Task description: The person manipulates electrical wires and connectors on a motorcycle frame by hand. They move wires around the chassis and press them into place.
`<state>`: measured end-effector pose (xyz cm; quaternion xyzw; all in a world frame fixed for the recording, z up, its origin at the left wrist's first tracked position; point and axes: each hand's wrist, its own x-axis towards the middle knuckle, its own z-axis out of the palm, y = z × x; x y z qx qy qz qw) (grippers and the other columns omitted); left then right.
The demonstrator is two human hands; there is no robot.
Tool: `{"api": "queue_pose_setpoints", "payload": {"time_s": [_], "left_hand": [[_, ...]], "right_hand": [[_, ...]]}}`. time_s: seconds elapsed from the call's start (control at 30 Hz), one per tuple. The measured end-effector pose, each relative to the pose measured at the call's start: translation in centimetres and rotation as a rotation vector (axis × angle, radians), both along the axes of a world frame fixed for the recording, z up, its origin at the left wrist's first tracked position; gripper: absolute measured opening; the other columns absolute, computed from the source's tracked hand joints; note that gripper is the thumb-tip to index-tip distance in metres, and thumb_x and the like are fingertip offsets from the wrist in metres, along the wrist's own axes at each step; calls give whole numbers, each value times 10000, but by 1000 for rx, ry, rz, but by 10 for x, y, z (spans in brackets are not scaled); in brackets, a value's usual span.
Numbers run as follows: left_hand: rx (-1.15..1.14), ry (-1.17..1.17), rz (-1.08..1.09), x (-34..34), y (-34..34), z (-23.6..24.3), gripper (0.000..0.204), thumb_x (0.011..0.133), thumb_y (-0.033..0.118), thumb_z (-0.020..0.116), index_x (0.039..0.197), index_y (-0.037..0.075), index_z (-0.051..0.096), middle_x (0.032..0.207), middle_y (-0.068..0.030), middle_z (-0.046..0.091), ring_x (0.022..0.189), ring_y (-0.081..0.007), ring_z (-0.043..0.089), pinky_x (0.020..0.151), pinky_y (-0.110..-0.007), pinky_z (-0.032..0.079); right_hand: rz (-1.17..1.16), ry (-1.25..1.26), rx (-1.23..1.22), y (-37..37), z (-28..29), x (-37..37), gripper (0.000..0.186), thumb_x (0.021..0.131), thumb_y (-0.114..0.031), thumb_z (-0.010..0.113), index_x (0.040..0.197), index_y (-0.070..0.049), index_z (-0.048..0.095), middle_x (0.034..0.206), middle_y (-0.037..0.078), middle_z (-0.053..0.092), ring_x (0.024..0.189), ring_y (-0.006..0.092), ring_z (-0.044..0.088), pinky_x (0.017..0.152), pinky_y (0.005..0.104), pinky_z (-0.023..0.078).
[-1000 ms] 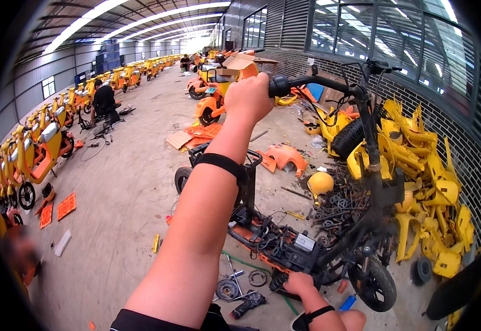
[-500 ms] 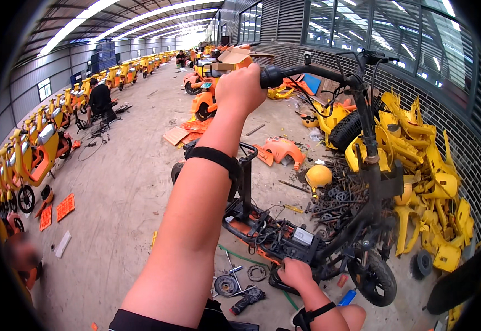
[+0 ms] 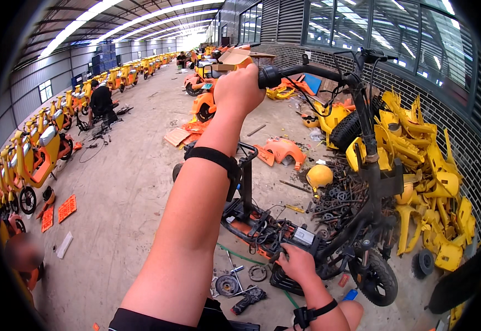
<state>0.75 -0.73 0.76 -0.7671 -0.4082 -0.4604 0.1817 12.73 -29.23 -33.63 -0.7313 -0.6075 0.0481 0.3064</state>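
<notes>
My left hand [image 3: 239, 91] is closed around the end of the handlebar [image 3: 301, 70] of a stripped black scooter frame [image 3: 374, 182], holding it upright. My right hand [image 3: 297, 263] is low at the side of the open footboard, fingers bent against the frame edge beside loose wiring [image 3: 262, 229]. What those fingers grip, if anything, is hidden. A silver-topped box [image 3: 303, 236] sits in the footboard just above this hand. Below it is a black ribbed part [image 3: 286, 280]. The front wheel [image 3: 377, 278] rests on the floor at right.
A cordless power tool [image 3: 249, 299], a round metal part [image 3: 227, 285] and a green cord [image 3: 240, 255] lie on the floor. Dark metal parts [image 3: 337, 204] and yellow panels [image 3: 417, 149] are heaped along the wall. A person [image 3: 102, 103] crouches by rows of scooters [image 3: 41, 146].
My right hand has moved up from the black ribbed part to the footboard's edge, uncovering more of that part. My left hand keeps its hold on the handlebar.
</notes>
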Motion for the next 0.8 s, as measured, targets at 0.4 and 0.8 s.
{"api": "queue_pose_setpoints", "payload": {"time_s": [0.4,0.8], "left_hand": [[32,7,19,1,8,-3,292,802,316,764,984,107,673,854,-108,745,785,-329,739,696,-461,572],[-36,27,14,0,-1,4,298,804,310,770,995,118,644,905,-104,751,858,-314,738,730,-455,565]], "right_hand": [[-93,618,497,2,43,39,458,892,-41,715,1335,-25,599,1123,82,700,1072,186,657,968,347,507],[-225,1073,282,27,-19,61,260,1015,-217,667,1175,-58,536,860,54,594,707,153,603,674,331,510]]}}
